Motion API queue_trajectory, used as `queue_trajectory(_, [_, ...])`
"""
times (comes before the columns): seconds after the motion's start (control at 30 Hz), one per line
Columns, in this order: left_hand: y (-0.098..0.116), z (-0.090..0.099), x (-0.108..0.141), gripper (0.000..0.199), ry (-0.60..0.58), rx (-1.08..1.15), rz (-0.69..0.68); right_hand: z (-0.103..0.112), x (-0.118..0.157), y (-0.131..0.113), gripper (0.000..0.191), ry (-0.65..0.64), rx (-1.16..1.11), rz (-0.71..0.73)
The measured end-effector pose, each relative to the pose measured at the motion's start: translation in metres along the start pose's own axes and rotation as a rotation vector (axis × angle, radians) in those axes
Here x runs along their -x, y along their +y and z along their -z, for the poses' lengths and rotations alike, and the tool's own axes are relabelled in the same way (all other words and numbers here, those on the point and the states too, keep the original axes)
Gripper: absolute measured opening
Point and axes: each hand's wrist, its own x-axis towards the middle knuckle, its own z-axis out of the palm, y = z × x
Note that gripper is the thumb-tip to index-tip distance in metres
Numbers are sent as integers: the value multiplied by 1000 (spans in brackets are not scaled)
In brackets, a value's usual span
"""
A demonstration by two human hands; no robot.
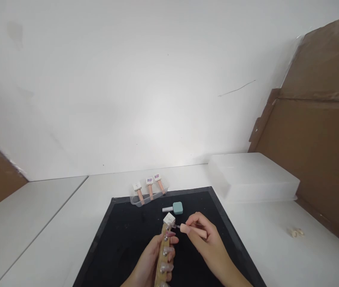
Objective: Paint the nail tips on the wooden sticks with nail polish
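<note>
My left hand [150, 255] is closed around a wooden nail-tip stand [159, 268], which carries several false nails [168, 250] on round metal mounts. In my right hand [208, 243] is a nail polish brush [194, 230] with a peach cap, pinched between thumb and fingers. Its bristle end points left, close to the far end of the stand; whether it touches a nail there I cannot tell. Just beyond that end sits a white square polish bottle [169, 219]. A teal bottle with a pale cap [178, 208] lies on the black mat behind it.
The black mat [118, 239] covers the middle of the white table [52, 235]. A clear tray [135, 201] at the back holds three peach-capped bottles [149, 182]. To the right stand a translucent plastic box [253, 179], small beige pieces [296, 232] and a cardboard panel [322, 159].
</note>
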Motion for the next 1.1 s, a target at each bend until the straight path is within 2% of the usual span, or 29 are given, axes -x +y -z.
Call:
queue_trajectory(0.13, [-2, 3, -4, 35, 0, 5, -37, -1, 0, -6, 30, -58, -75, -74])
queue_trajectory(0.27, [-4, 3, -6, 40, -29, -10, -24, -3, 1, -12, 29, -124, -80, -77])
queue_trajectory(0.4, [-4, 1, -7, 39, -8, -12, -33, -3, 4, -11, 25, -183, -54, -68])
queue_trajectory(0.8, [-2, -9, -1, 41, 87, -48, -52, -2, 6, -4, 16, -202, 19, -27])
queue_trajectory(1.1, [-5, -4, -7, 43, 71, -81, -37, -3, 5, -1, 10, -244, -6, -43])
